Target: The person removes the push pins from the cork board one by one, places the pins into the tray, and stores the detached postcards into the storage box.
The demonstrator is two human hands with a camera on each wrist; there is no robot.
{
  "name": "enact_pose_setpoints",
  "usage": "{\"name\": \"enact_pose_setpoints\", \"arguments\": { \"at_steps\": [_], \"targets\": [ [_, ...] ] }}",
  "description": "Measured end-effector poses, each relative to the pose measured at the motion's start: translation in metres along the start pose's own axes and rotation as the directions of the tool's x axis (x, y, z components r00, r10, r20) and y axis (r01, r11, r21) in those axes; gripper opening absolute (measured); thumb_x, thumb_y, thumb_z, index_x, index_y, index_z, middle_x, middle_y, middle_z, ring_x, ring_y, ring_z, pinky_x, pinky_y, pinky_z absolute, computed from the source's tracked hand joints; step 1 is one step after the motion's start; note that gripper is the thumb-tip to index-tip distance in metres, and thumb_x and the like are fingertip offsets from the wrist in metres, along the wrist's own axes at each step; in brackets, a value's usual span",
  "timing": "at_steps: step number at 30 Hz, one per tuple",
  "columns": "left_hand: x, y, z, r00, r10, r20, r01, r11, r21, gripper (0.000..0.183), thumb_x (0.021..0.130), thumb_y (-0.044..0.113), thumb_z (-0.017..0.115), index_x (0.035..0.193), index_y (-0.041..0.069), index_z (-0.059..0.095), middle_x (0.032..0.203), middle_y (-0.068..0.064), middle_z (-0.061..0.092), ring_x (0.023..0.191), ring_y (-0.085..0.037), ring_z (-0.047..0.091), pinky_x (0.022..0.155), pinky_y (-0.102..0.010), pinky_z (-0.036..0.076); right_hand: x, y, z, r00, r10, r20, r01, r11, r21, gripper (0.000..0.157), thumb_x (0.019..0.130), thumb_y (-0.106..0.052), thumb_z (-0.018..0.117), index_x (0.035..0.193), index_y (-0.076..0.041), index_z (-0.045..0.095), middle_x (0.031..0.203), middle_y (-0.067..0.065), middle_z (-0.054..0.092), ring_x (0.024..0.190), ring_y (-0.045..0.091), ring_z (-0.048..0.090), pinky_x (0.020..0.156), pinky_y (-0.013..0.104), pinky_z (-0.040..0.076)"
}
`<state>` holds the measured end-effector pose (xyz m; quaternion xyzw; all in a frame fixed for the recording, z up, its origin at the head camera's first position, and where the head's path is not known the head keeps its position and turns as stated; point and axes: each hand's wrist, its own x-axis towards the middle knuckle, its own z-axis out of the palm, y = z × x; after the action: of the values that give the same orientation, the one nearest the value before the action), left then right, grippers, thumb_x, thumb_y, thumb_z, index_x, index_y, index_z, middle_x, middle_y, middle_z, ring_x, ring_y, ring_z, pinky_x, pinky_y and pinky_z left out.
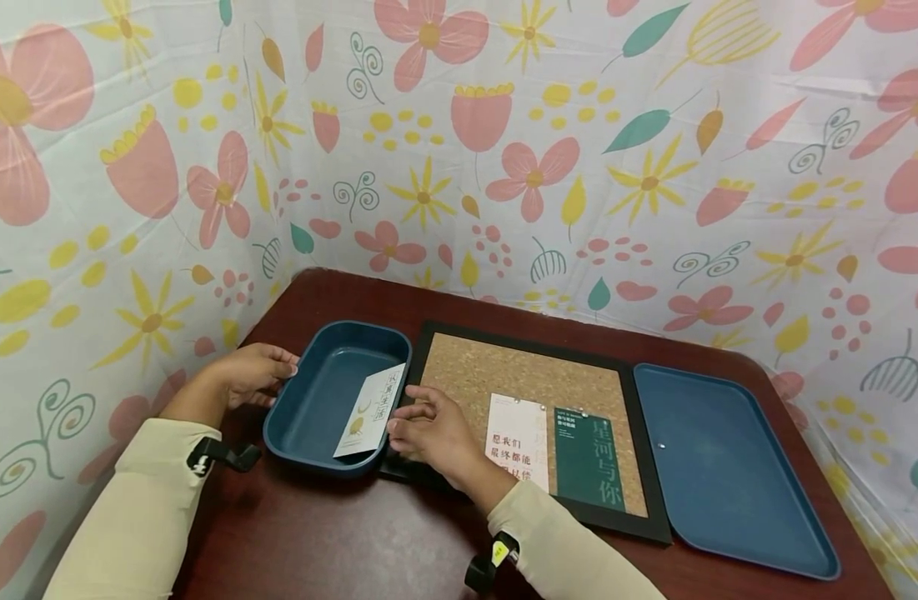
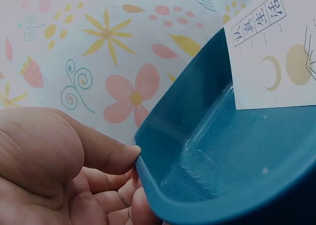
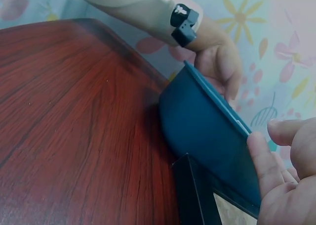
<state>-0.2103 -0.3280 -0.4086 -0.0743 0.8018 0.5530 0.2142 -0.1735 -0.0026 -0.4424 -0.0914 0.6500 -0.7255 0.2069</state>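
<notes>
A deep blue plastic bin (image 1: 308,442) sits on the left of the table, beside a framed cork board. My left hand (image 1: 258,375) pinches its left rim, thumb (image 2: 111,153) on top and fingers below. At the bin's right side is my right hand (image 1: 436,429); in the right wrist view its fingers (image 3: 264,160) touch the outer wall near the rim, with the thumb held apart. A white card (image 1: 372,408) with printed characters and a moon drawing leans inside the bin against the right wall, one end near the rim.
The black-framed cork board (image 1: 459,358) lies mid-table, bearing a white card with red print (image 1: 514,425) and a dark green card (image 1: 589,458), both pinned. A flat blue tray (image 1: 736,475) lies to the right, holding a small shiny piece. A flowered curtain (image 1: 534,242) hangs behind.
</notes>
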Motion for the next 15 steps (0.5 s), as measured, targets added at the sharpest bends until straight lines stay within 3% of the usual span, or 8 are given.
{"name": "enact_pose_setpoints", "arguments": {
  "at_steps": [7, 15],
  "targets": [
    [-0.002, 0.004, 0.001, 1.0, -0.006, 0.003, 0.006, 1.0, 0.018, 0.029, 0.11, 0.01, 0.046, 0.133, -0.008, 0.048, 0.099, -0.01, 0.061, 0.08, -0.02, 0.062, 0.067, -0.035, 0.058, -0.001, 0.003, -0.005, 1.0, 0.005, -0.002, -0.005, 1.0, 0.027, 0.065, 0.092, 0.003, 0.074, 0.149, 0.006, 0.04, 0.116, 0.02, 0.064, 0.08, 0.019, 0.072, 0.073, 0.038, 0.062],
    [-0.005, 0.007, 0.002, 1.0, 0.009, -0.008, -0.008, 0.996, 0.088, 0.032, 0.11, 0.011, 0.045, 0.134, -0.01, 0.047, 0.11, -0.016, 0.06, 0.088, -0.024, 0.064, 0.073, -0.04, 0.058, -0.003, 0.001, -0.015, 1.0, -0.006, -0.024, 0.006, 1.0, 0.009, 0.065, 0.09, 0.004, 0.074, 0.146, 0.008, 0.043, 0.12, 0.028, 0.062, 0.085, 0.024, 0.073, 0.077, 0.042, 0.062]
  ]
}}
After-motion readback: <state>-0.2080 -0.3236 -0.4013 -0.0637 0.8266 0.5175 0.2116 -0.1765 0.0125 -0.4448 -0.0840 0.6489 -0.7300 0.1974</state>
